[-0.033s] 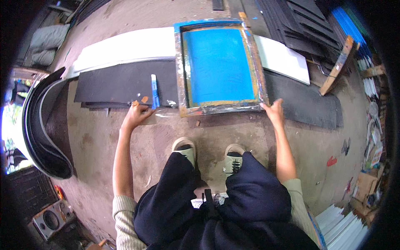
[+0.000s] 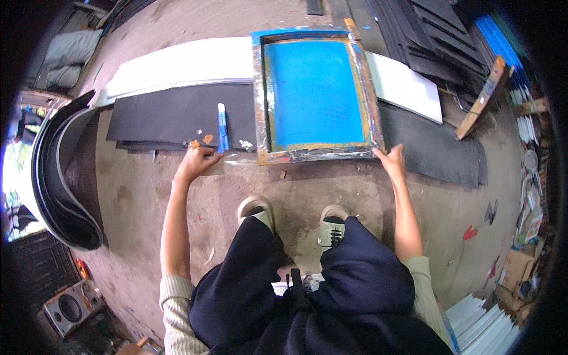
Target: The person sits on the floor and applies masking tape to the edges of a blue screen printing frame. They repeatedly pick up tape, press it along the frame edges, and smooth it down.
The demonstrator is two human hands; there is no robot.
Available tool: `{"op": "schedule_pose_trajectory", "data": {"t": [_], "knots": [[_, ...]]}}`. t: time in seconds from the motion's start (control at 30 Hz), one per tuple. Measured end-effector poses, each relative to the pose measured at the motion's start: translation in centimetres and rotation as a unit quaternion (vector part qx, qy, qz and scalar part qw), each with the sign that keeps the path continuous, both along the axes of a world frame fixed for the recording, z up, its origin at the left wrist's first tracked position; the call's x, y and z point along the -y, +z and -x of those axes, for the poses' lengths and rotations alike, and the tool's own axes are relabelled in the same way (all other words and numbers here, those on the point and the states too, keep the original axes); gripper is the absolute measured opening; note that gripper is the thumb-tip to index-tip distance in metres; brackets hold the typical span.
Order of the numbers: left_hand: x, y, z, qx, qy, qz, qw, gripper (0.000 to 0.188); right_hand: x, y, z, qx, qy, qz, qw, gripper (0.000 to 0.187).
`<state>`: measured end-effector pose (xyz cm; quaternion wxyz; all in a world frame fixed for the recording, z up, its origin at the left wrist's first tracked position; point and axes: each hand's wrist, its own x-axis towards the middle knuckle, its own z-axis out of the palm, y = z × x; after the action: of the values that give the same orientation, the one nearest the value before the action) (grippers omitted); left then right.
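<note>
A wooden screen-printing frame (image 2: 318,155) with a bright blue mesh (image 2: 316,94) lies across the white and black sheets ahead of me. My right hand (image 2: 391,161) grips its near right corner, thumb on the wood; the other fingers are partly hidden. My left hand (image 2: 198,161) is closed in a pinch at the near edge of the black sheets (image 2: 165,118). A pale flat piece (image 2: 215,170) shows beneath its fingers; whether they hold it is unclear. Just beyond that hand lies a blue utility knife (image 2: 222,129) on the black sheets.
White sheets (image 2: 183,65) extend behind the black ones. Curled black sheets (image 2: 56,177) stand at the left, and a speaker (image 2: 71,307) sits at lower left. Dark panels (image 2: 414,35) are stacked at far right, near a wooden bar (image 2: 482,97). White strips (image 2: 485,322) lie at lower right.
The view has shifted slightly, so the frame and sheets appear a little farther right. My left foot has moved slightly left. Both hands keep their places.
</note>
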<state>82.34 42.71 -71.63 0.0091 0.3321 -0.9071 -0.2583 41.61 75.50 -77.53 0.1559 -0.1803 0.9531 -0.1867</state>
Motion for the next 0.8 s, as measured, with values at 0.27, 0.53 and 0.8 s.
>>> {"op": "schedule_pose_trajectory", "data": {"t": [0.27, 0.53, 0.8], "knots": [[-0.7, -2.7, -0.6, 0.082, 0.01, 0.022, 0.996, 0.038, 0.7, 0.2, -2.1, -0.04, 0.024, 0.036, 0.998, 0.059], [-0.7, -4.1, 0.1, 0.082, 0.002, 0.089, 0.993, 0.037, 7.2, 3.1, -11.0, -0.247, 0.281, 0.115, 0.92, 0.034], [-0.7, -4.7, 0.3, 0.098, 0.005, 0.068, 0.993, 0.041, 12.2, 1.3, -20.0, -0.258, 0.593, 0.027, 0.762, 0.056]]}}
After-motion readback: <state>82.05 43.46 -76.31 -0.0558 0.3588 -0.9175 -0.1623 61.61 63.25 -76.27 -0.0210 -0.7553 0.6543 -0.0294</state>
